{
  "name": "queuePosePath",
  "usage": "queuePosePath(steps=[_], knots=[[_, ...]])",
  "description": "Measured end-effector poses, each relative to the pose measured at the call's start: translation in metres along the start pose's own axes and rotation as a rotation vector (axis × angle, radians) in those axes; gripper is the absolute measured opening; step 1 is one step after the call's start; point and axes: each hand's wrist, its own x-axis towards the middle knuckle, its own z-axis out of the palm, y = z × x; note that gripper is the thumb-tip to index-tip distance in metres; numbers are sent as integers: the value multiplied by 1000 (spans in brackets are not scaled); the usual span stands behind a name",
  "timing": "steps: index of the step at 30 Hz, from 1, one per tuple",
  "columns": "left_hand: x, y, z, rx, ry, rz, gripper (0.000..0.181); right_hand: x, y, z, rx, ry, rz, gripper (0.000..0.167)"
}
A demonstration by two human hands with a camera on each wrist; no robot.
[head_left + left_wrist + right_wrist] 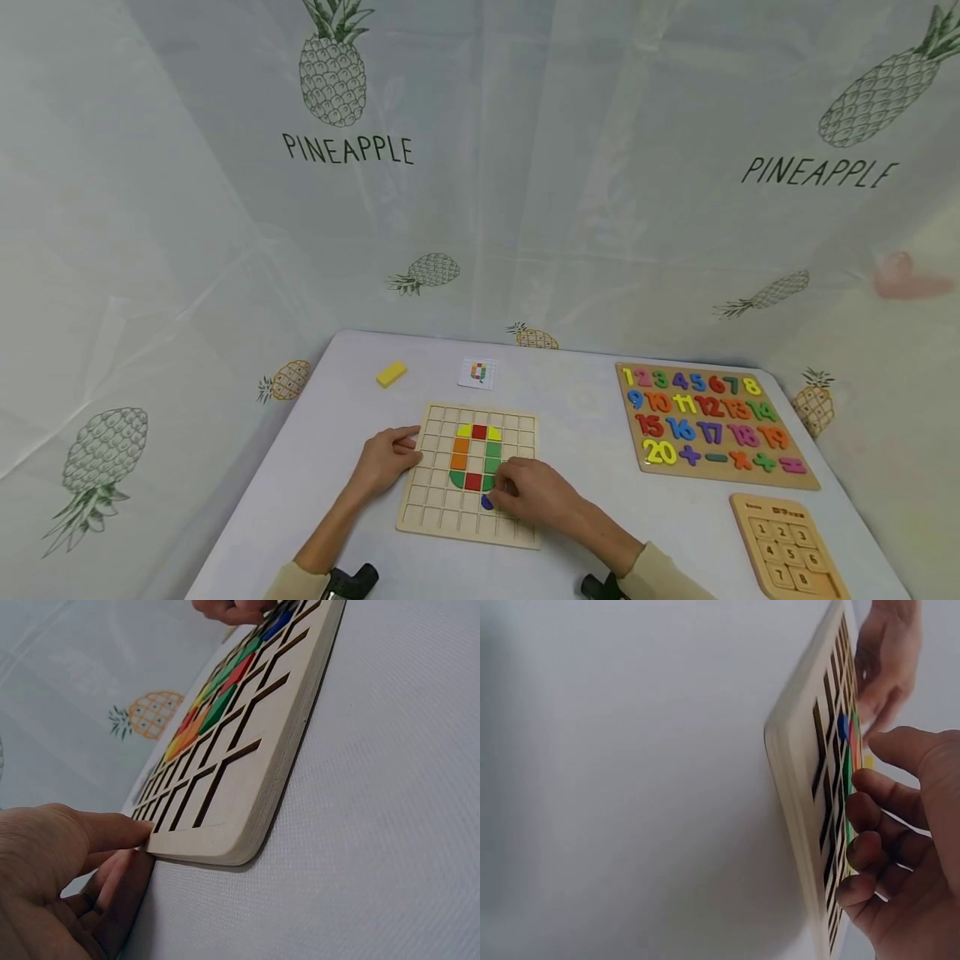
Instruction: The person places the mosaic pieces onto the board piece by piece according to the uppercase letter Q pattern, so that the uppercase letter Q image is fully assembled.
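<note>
A square wooden grid board [431, 508] lies on the table with red, yellow, orange and green tiles set in a ring. Just below the ring's lower right sits a blue rounded tile [487, 502]. My right hand [536, 492] hovers over the board's right side, beside the blue tile. In the right wrist view its thumb and loosely bent fingers [866, 814] stand apart, with nothing visible between them. My left hand [382, 462] touches the board's left edge, and one extended finger [120, 831] rests on the rim in the left wrist view.
A small pattern card [477, 374] and a yellow block [392, 373] lie behind the board. To the right are a board of colored numbers [720, 425] and a wooden number tray [787, 546]. A pineapple-print curtain [480, 208] hangs behind the table.
</note>
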Motion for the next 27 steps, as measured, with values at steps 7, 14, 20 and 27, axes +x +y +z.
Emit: queuePosePath(steps=[7,14,20,27], knots=[[0,-2,-1,17,9,1,49,-4,15,-6,-13,37,51,12],[2,-3,-4,17,19,3,49,-2,9,2,7,-13,-20,15],[-3,3,-12,62,61,19,47,0,5,3,13,5,-6,13],[-30,102,-70,-42,295,330,37,-4,30,-20,45,126,145,11]])
